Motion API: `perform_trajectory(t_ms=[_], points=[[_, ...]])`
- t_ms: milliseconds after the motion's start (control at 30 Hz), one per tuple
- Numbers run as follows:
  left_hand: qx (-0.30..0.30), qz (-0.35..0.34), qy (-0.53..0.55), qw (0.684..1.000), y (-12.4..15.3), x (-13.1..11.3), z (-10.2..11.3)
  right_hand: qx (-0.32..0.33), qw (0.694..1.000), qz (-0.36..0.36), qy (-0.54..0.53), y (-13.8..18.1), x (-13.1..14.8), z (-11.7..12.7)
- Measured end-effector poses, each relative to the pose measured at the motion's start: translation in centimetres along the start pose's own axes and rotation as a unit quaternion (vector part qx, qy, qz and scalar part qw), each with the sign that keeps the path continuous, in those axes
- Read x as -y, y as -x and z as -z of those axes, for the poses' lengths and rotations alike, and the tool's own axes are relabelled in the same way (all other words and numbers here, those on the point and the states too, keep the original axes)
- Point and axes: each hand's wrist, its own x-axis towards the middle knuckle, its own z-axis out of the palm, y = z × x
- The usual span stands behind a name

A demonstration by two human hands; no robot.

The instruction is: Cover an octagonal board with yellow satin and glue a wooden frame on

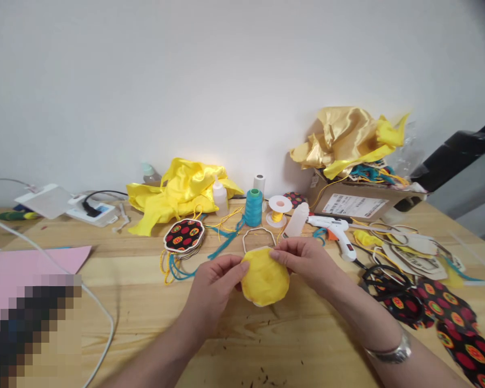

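Note:
Between my two hands is a round, yellow fabric-covered piece (265, 277) with a slightly scalloped edge and a pale rim showing below. My left hand (220, 283) pinches its upper left edge between thumb and fingers. At the upper right edge, my right hand (303, 261) grips it the same way. Just beyond it on the wooden table lies a pale scalloped frame (259, 230), partly covered by the yellow piece. A stack of scalloped pieces with dark patterned fabric (184, 235) sits to the left, with yellow and teal cords.
A white glue gun (339, 234), teal thread cone (253, 207), ribbon spool (278, 210) and squeeze bottles stand behind my hands. Yellow satin (178, 188) is heaped at the back. A cardboard box (347, 196) holds fabric. Patterned cloth (444, 304) lies right; a white cable (105, 312) crosses left.

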Motion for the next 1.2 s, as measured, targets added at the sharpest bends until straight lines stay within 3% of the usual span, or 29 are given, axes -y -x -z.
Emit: perform_trajectory(t_ms=[200,467,800,1033,1200], points=[[0.042,-0.015,0.021,0.999,-0.01,-0.04,0.01,-0.002,1.000,0.004,0.012,0.19,-0.04,0.02],[-0.018,0.011,-0.028,0.999,0.12,-0.46,-0.20,0.031,0.999,0.011,0.024,0.35,-0.18,-0.28],[-0.017,0.001,-0.029,0.999,0.11,0.22,0.05,0.044,0.999,0.008,0.020,0.35,-0.24,-0.38],[0.017,0.014,0.047,0.999,-0.09,0.12,-0.12,0.011,0.999,0.009,0.029,0.24,-0.25,-0.26],[0.042,0.018,0.068,0.997,-0.26,0.37,0.06,-0.030,0.999,-0.006,-0.025,0.05,-0.17,-0.17]])
